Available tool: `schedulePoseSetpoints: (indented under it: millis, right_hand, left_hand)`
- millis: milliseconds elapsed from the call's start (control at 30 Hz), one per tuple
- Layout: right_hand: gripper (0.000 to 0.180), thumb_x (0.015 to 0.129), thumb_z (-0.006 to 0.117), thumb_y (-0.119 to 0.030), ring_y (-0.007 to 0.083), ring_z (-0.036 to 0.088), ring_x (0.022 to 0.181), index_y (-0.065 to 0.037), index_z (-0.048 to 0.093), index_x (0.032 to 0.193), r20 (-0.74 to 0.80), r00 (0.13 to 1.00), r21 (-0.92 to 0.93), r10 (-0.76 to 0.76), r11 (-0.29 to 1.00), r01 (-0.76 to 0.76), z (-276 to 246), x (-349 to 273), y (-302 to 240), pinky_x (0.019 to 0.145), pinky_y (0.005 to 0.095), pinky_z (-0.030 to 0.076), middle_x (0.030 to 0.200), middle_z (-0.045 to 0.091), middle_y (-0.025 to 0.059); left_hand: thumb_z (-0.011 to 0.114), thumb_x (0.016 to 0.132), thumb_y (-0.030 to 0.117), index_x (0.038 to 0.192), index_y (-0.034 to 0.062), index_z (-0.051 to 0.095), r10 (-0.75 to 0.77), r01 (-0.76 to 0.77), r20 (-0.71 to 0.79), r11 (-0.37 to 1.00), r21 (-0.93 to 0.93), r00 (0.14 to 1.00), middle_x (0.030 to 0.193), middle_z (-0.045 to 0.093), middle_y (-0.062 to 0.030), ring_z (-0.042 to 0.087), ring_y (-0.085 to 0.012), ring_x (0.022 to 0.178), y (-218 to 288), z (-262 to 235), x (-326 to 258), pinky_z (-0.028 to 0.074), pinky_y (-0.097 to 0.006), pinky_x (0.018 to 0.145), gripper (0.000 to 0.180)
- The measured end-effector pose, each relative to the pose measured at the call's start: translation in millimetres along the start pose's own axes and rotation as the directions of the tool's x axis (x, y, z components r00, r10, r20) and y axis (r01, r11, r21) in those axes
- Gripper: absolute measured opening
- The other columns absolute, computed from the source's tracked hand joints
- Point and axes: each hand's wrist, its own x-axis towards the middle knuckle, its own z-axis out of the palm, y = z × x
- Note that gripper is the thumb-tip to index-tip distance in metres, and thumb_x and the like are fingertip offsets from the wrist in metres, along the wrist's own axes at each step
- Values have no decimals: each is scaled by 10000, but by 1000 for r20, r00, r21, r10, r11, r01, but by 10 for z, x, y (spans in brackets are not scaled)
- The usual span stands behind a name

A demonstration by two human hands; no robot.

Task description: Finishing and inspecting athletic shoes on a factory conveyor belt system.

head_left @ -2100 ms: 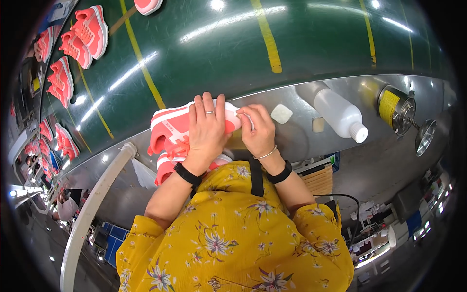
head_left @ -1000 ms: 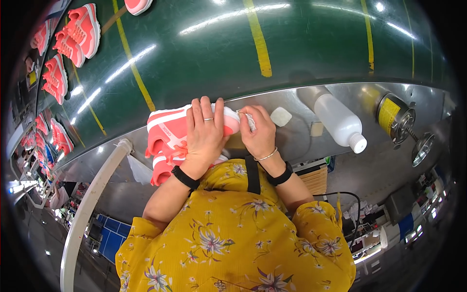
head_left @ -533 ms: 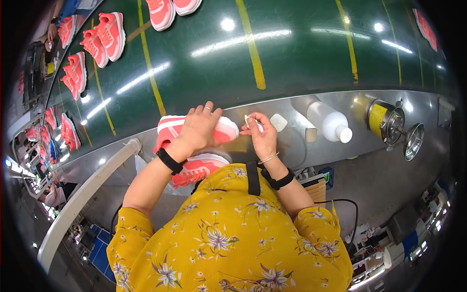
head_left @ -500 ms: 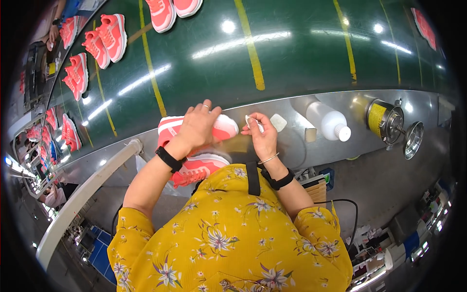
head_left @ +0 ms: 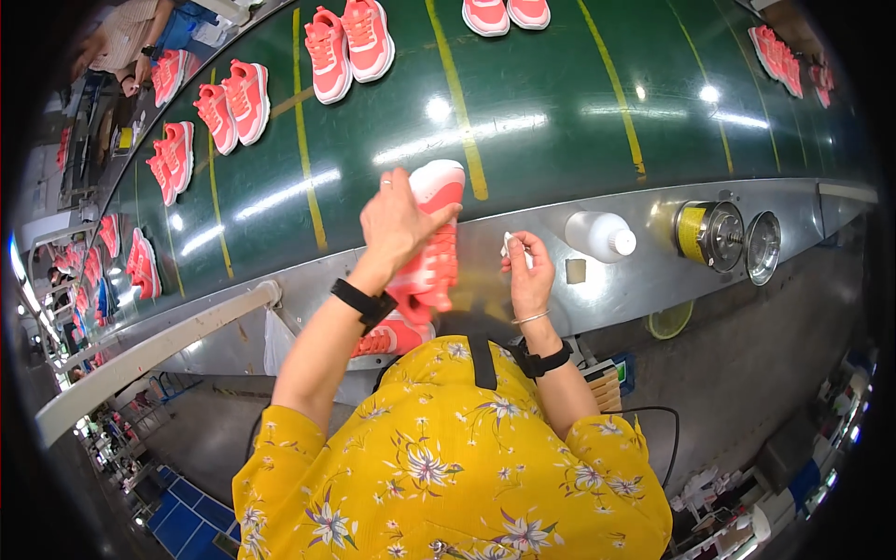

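My left hand (head_left: 401,219) is closed round a coral sneaker (head_left: 437,252), thumb across its upper. The sneaker's white toe (head_left: 439,177) points away from me over the belt's near edge. Between the thumb and fingers of my right hand (head_left: 532,271) is a small white wad (head_left: 506,245), perhaps cloth; that hand hovers just right of the sneaker without touching it. A second coral sneaker (head_left: 397,336) lies close to my body, partly hidden by my left forearm and the held sneaker.
Several pairs of coral sneakers (head_left: 347,47) stand on the green conveyor belt (head_left: 523,84). Along the metal ledge (head_left: 644,289) are a tan square block (head_left: 576,271), a white bottle (head_left: 597,233), a yellow-labelled metal can (head_left: 709,233) and its round lid (head_left: 763,247). A pale rail (head_left: 159,350) slants at left.
The held sneaker has swung from lying sideways to toe pointing away. My right hand keeps its white wad. Pairs on the belt have shifted rightward in the picture, and the view has moved somewhat.
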Motion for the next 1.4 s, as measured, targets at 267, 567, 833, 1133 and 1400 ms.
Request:
schedulePoseSetpoints:
  millis: [267,567,833,1133,1400]
  right_hand:
    - [170,970,674,-170,75,599,707,-22,673,1053,41,998,-97,-41,994,45,231,341,2,634,251,497,853,663,15]
    - [165,893,717,-151,284,692,862,-27,719,1001,209,956,-489,-206,825,285,982,695,-7,789,357,532,947,708,143]
    - [81,879,696,-70,329,652,801,-26,716,944,348,903,-592,-253,687,421,1077,570,-109,722,388,522,889,639,146]
    - [96,887,680,-85,333,628,753,-23,716,952,349,906,-668,-239,615,419,1173,741,-69,678,401,500,845,612,157]
    - [103,915,645,-87,371,638,767,-36,688,992,382,910,-713,-162,574,402,1228,885,-112,676,438,516,883,598,168]
  left_hand:
    - [785,804,474,1261,12,503,-367,362,17,908,-211,930,1241,565,-218,627,-422,1078,-195,740,-502,501,-507,886,708]
    - [803,774,248,1390,47,449,-252,130,-121,785,-605,960,1339,526,-212,550,-396,1211,-209,1006,-538,459,-446,1021,738]
    - [763,770,140,1372,15,462,-221,116,-104,793,-598,970,1275,556,-222,569,-419,1166,-259,1027,-519,486,-450,970,685]
    - [804,708,137,1377,14,440,-189,64,-143,790,-610,972,1279,534,-230,578,-421,1133,-308,1095,-506,505,-461,934,771]
    - [813,695,135,1373,-10,429,-156,22,-166,790,-612,974,1281,521,-257,560,-443,1137,-332,1122,-431,488,-484,950,793]
